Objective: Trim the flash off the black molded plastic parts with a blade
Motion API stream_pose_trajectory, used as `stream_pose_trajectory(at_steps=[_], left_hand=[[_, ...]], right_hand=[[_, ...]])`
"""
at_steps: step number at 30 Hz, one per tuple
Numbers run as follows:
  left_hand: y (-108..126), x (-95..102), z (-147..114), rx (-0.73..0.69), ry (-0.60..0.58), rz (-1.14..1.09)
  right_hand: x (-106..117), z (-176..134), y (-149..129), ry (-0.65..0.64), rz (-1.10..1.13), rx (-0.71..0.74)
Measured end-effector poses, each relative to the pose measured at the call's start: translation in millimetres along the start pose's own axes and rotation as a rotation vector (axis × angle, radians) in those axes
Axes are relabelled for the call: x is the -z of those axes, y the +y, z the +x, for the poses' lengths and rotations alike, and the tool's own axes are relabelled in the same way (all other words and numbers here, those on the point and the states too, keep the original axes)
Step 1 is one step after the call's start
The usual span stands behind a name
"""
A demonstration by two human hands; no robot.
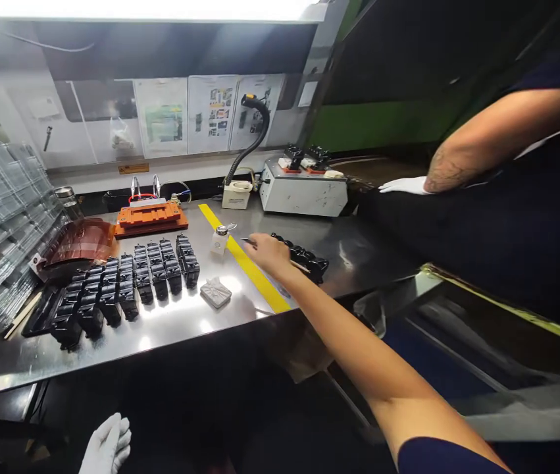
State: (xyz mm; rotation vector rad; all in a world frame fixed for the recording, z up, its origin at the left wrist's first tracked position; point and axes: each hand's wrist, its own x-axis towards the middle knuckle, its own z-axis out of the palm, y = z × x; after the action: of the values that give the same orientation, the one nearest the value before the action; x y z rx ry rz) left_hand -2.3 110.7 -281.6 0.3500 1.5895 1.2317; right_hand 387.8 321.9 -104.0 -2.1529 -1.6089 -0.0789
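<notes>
My right hand [270, 255], bare, reaches over the metal bench and is closed around a slim tool. Its dark tip [247, 241] points left; a thin tan end [300, 266] shows behind the hand, apparently of the same tool. Just beyond that hand lies a row of black ribbed plastic parts [312, 262], partly covered by it. Low at the left, my left hand [106, 449] in a white glove hangs in front of the bench, fingers loosely curved, nothing visible in it. Nearest my right hand on the left is a small white pump bottle [220, 241].
Several rows of black parts [126, 286] and a folded wipe pad [215, 293] occupy the bench left of the yellow tape [254, 270]. Behind are an orange fixture [151, 217] and a grey machine [304, 192]. Another person's gloved hand [405, 185] is at the right.
</notes>
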Motion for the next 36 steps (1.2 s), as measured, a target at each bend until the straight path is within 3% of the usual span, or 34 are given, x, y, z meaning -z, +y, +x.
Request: stream_pose_trajectory(at_steps=[3,6,8,11,13,15,16,18,19,22,24,26,29,33,36], left_hand=[[0,0.8,1,0.04,-0.024,0.052],[16,-25.0,-21,-0.013,-0.144,0.114],[29,-54.4,-42,-0.073,-0.272,0.14],[44,-104.3,-71,-0.129,-0.454,0.065],[49,-133.3,-87,-0.08,-0.537,-0.07],[51,-153.5,-96,-0.018,-0.631,-0.228],[51,-159.1,-98,-0.005,-0.649,-0.308],[52,-160.6,-97,0.087,-0.639,-0.417],[52,-156.9,-95,0.188,-0.646,-0.435],[52,-135.4,-82,0.485,-0.743,-0.47],[51,-120.4,-73,0.532,-0.826,-0.52],[49,-110.1,-68,0.539,-0.882,-0.549],[47,-105.1,-63,0.58,-0.884,-0.562],[48,-108.4,-60,0.65,-0.825,-0.554],[50,-110.4,-58,0.671,-0.812,-0.534]], right_hand=[[19,-13,63,0.003,-0.074,-0.175],[19,-25,97,-0.068,-0.055,-0.203],[14,-36,101,-0.094,-0.01,-0.19],[4,-72,81,-0.074,0.076,-0.134],[1,-111,56,0.014,0.215,0.022],[2,-152,28,0.047,0.376,0.38],[3,-168,15,-0.015,0.438,0.569],[3,-182,-8,-0.221,0.515,0.792],[2,-179,-17,-0.29,0.505,0.794],[-14,-139,-30,-0.199,0.221,0.454],[-33,-111,-31,-0.262,0.022,0.316],[-52,-100,-32,-0.304,-0.022,0.264],[-64,-121,-38,-0.2,0.171,0.328],[-58,-164,-52,-0.187,0.39,0.607],[-55,-171,-59,-0.152,0.342,0.571]])
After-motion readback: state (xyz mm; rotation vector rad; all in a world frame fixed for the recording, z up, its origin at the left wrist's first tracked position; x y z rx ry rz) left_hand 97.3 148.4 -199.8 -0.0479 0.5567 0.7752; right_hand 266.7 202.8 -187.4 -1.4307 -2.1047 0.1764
